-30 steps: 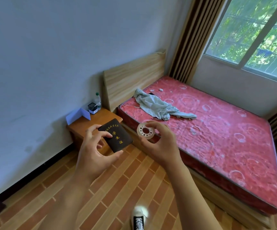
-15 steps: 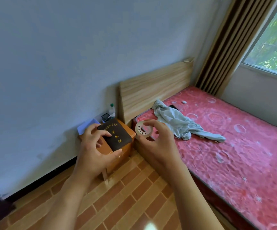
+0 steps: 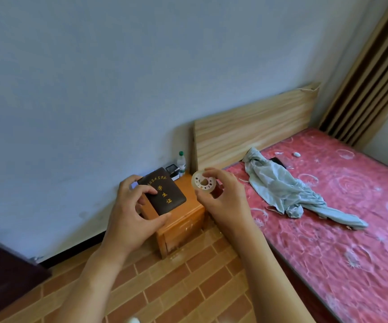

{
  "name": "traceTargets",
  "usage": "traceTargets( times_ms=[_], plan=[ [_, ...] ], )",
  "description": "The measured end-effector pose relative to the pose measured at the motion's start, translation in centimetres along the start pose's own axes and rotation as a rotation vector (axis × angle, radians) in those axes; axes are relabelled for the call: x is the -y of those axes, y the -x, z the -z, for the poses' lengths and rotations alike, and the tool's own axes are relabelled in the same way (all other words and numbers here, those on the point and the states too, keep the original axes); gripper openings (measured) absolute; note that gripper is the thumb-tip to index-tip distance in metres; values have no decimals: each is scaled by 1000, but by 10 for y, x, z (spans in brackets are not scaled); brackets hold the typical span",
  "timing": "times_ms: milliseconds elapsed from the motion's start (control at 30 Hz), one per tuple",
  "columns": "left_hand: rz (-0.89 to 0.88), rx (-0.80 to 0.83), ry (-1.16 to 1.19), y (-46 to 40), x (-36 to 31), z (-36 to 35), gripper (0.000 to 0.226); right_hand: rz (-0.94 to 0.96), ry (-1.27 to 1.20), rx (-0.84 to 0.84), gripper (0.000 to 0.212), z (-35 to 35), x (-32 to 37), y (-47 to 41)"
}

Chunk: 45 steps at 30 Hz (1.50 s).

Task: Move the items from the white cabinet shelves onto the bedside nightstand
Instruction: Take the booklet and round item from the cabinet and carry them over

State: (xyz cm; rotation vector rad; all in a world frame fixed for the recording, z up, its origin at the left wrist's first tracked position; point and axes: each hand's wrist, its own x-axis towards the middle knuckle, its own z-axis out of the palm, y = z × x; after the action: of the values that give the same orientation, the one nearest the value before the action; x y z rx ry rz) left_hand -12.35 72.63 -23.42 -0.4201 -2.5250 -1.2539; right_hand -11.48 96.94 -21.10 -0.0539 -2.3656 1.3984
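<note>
My left hand (image 3: 130, 213) grips a dark booklet (image 3: 162, 191) with gold characters on its cover, thumb under its lower edge and fingers on top. A clear tape roll (image 3: 203, 183) with a patterned core is pinched in my right hand (image 3: 225, 201) by the fingertips. Both are held in the air in front of the orange wooden nightstand (image 3: 181, 220), which stands against the wall beside the bed. The booklet hides most of the nightstand's top.
A small plastic bottle (image 3: 181, 162) and a small dark box (image 3: 173, 170) stand at the back of the nightstand. The bed (image 3: 342, 220) with red mattress, wooden headboard (image 3: 249, 127) and a crumpled grey garment (image 3: 283, 187) is to the right. Brick-pattern floor lies below.
I have come closer to the nightstand, which looks larger and now sits directly behind both hands. The hands keep the same hold on the booklet and the tape roll.
</note>
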Motion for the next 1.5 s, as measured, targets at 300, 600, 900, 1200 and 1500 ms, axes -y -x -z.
traceTargets(
  times_ms=[300,600,900,1200,1500],
  plan=[
    [19,-41,-9,-57,56,5,61,16,37,86,44,-57,-10,-63],
    [49,-25,12,-164,155,26,62,26,134,137,39,-158,-8,-153],
    [76,47,11,-244,264,48,63,-74,195,179,38,-257,-24,-219],
    [212,120,107,-264,346,20,57,-154,278,240,39,-308,-70,-240],
    [317,166,83,-259,400,-40,60,-222,303,391,37,-339,-152,-264]
  ],
)
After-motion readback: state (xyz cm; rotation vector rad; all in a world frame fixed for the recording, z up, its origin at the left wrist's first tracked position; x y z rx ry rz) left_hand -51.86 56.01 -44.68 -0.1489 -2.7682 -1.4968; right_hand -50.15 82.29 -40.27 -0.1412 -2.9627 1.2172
